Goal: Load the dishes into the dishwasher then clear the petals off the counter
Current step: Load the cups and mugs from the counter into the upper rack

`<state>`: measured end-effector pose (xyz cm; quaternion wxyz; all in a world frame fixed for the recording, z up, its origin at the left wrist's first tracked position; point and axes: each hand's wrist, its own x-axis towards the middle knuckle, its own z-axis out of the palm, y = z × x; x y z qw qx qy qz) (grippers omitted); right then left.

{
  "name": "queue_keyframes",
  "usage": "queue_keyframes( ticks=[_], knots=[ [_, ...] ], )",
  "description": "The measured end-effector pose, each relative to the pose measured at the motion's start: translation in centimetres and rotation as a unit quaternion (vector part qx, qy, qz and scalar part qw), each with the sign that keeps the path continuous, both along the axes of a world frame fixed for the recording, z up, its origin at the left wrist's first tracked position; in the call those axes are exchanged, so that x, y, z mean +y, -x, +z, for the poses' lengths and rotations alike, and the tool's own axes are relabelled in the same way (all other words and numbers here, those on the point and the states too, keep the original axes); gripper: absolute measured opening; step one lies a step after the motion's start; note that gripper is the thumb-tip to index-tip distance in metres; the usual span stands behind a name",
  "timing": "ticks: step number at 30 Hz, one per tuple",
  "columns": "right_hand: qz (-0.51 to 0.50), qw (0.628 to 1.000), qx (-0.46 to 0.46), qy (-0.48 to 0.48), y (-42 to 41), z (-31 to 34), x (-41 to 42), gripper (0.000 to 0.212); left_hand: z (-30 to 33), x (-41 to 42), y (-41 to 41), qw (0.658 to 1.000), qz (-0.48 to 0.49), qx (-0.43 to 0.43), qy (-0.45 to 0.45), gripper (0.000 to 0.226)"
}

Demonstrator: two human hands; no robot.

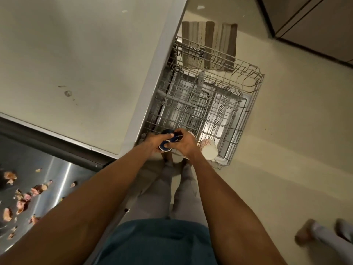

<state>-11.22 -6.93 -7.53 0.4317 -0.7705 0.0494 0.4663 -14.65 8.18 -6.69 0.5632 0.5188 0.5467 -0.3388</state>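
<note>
Gripped by both hands, left hand [152, 143] and right hand [186, 144] curled round dark blue glazed mug [168, 140], arms stretched over near corner of pulled-out wire dishwasher rack [246, 104]; beside it, white patterned cup [209, 150] on its side.

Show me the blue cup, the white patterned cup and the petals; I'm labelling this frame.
blue cup [165, 145]: head view, its lower side wall.
white patterned cup [209, 150]: head view, its side.
petals [22, 204]: head view, one pink petal in the cluster.
</note>
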Motion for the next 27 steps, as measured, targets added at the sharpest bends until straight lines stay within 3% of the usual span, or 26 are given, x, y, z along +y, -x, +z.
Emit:
queue_keyframes(
  ticks=[5, 14, 18, 27],
  knots=[
    [0.053, 0.998, -0.015, 0.01, -1.2, -1.8, 0.9, 0.078, -1.4, -0.1, -1.1, 0.999, 0.033, 0.007, -0.016, 0.026],
    [0.231, 0.958, -0.124, 0.116, -3.9, -5.7, -0.4, 0.057, -6.6, 0.2, -3.6, 0.994, -0.004, 0.028, -0.106, 0.085],
    [0.235, 0.957, -0.104, 0.132, -4.1, -7.8, 0.3, 0.038, -8.1, -0.1, -4.7, 0.991, -0.04, 0.038, -0.123, 0.085],
    [0.286, 0.94, -0.106, 0.151, -4.3, -10.6, 1.2, 0.034, -12.3, 0.0, -4.2, 0.989, -0.052, 0.07, -0.117, 0.093]
  ],
)
